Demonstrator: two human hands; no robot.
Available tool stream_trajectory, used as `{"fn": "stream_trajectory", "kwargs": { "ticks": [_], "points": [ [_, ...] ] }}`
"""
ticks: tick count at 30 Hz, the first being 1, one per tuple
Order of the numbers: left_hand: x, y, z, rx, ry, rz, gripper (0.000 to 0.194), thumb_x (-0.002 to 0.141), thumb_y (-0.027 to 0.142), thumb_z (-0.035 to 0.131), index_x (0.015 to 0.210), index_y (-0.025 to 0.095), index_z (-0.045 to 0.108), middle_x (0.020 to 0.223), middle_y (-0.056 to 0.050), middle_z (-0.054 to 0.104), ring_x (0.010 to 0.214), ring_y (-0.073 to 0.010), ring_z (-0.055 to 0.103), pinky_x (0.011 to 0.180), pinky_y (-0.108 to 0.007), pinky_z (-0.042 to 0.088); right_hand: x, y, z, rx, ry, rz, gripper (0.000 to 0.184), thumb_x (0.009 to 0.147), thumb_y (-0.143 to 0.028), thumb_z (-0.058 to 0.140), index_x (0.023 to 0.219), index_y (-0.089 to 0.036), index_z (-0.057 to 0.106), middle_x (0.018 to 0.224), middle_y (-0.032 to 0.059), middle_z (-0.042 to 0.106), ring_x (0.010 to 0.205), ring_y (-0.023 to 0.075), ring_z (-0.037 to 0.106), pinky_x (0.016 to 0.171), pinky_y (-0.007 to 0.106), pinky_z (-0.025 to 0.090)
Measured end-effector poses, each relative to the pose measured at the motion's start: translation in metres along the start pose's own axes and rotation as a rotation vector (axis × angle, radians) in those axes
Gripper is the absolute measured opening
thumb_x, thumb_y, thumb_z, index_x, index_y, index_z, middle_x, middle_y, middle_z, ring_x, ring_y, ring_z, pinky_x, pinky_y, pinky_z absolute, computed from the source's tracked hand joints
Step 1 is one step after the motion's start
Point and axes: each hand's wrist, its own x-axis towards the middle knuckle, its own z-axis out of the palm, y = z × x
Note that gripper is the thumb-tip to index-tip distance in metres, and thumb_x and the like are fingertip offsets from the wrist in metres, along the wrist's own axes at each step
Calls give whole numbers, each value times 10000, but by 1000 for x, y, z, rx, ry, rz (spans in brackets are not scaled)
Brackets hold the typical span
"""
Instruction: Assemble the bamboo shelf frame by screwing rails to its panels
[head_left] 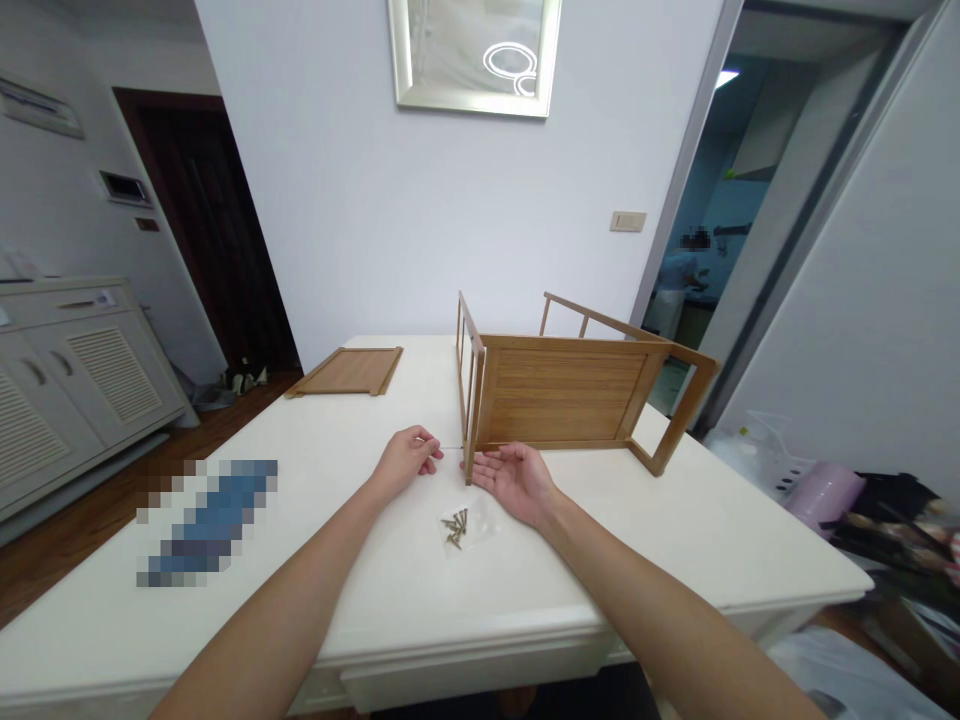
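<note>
A wooden frame piece [562,390], with a slatted panel and open side frames, rests on its side on the white table. Close to the lower end of its left side frame [472,420] is my left hand [407,463], fingers pinched. A thin line reaches from the fingertips toward the wood, too small to name. My right hand [521,485] lies palm up with fingers stretched out, their tips at the bottom of that side frame; whether they press on it I cannot tell. In front of both hands, several screws [455,525] lie on a clear plastic bag [480,530].
A flat wooden panel [349,371] lies at the table's back left. Blurred out at the left is a blue item [217,520]. The white table [360,620] has its front edge before me and a wall behind. A person [679,280] stands in the room beyond the doorway.
</note>
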Motion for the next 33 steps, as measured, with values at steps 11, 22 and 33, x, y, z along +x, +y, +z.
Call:
{"fn": "stream_trajectory", "kwargs": {
  "ticks": [11, 22, 33],
  "points": [
    [-8, 16, -7, -283, 7, -213, 331, 714, 405, 752, 740, 86, 667, 739, -133, 721, 598, -153, 666, 604, -271, 544, 1, 0, -2, 11, -23, -5, 28, 675, -167, 539, 699, -155, 547, 885, 166, 681, 925, 251, 683, 872, 401, 543],
    [-7, 15, -13, -391, -56, -328, 174, 763, 222, 749, 739, 73, 662, 771, -154, 727, 641, -154, 685, 658, -265, 577, -2, -1, 2, -7, -19, 13, 53, 677, -161, 536, 720, -147, 563, 873, 160, 684, 905, 249, 684, 884, 407, 540],
    [-8, 15, -12, -405, -58, -311, 135, 680, 117, 790, 725, 71, 671, 765, -142, 730, 711, -180, 707, 752, -299, 592, 0, 1, -1, -13, -54, -2, 32, 692, -164, 548, 710, -141, 563, 882, 165, 669, 903, 241, 680, 898, 391, 533]
  ]
}}
